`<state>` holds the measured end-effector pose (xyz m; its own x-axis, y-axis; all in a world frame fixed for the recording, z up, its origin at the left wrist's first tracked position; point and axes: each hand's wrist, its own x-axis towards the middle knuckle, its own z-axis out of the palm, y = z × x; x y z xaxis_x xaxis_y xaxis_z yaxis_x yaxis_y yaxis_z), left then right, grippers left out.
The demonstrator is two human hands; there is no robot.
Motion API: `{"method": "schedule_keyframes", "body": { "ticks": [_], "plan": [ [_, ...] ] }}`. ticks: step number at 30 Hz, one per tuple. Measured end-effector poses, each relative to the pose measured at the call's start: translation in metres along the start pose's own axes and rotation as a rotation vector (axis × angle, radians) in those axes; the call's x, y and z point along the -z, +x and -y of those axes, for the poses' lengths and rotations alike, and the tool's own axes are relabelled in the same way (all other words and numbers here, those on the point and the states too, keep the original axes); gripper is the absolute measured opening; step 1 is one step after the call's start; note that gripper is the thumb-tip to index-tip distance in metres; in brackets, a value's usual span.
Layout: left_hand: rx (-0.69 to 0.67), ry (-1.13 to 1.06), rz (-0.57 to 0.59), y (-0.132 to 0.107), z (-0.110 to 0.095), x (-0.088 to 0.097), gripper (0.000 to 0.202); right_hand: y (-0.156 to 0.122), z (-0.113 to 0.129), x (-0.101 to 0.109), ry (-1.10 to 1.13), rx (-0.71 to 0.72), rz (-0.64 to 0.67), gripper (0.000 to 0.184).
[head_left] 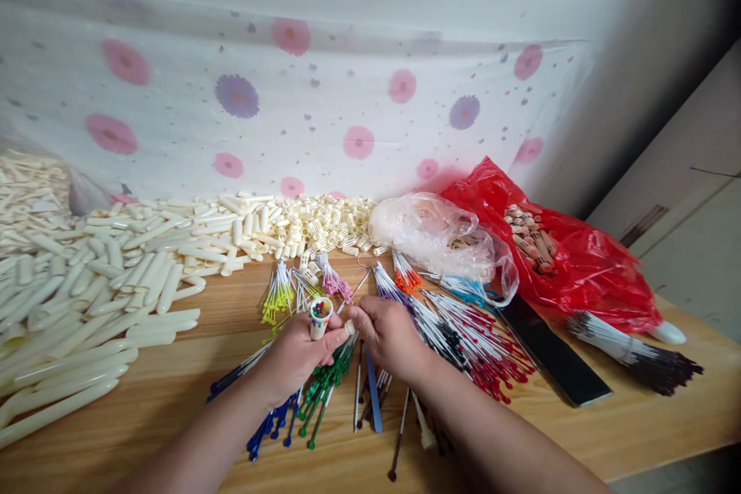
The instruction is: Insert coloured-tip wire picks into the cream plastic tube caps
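Observation:
My left hand (298, 355) is closed round a small cream tube (319, 318) held upright, with coloured tips showing in its open top. My right hand (389, 333) is pinched on a thin white stick (354, 292) whose far end points toward the tube. Both hands hover over a spread of thin sticks with coloured ends on the wooden table (637, 421): green (324, 390), blue (272, 421), red (492, 355), yellow (278, 297).
Heaps of cream plastic tubes (86, 301) cover the table's left side, with small cream ribbed pieces (324, 228) behind. A clear bag (440, 235), a red bag (561, 262), a black flat bar (553, 359) and a dark-tipped stick bundle (637, 355) lie on the right. A flowered sheet (289, 108) hangs behind.

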<state>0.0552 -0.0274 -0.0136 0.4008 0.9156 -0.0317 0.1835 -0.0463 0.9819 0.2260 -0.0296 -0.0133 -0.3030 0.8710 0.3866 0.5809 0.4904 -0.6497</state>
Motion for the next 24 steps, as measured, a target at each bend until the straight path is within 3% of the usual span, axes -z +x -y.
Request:
{"method": "schedule_keyframes", "body": {
  "ticks": [6,10,14,19,24],
  "plan": [
    [-0.013,-0.011,-0.022,0.0011,0.004,0.0037,0.034,0.0008,-0.0044,-0.003,0.139,0.027,-0.001,0.029],
    [-0.012,-0.003,-0.01,0.0,0.0016,0.0025,0.034,0.0001,-0.0035,-0.0033,0.093,-0.012,0.001,0.037],
    [-0.002,-0.007,-0.01,-0.0001,-0.0008,0.0003,0.033,-0.0005,-0.0004,-0.0006,0.037,0.031,-0.058,0.026],
    [-0.018,0.014,0.008,0.0,0.0019,0.0019,0.034,-0.0002,0.0006,0.0019,-0.015,0.002,0.001,0.034],
    [-0.025,0.03,0.0,-0.001,0.0029,0.0039,0.034,-0.0008,0.0023,0.0023,0.0,0.061,0.015,0.023]
  ]
}}
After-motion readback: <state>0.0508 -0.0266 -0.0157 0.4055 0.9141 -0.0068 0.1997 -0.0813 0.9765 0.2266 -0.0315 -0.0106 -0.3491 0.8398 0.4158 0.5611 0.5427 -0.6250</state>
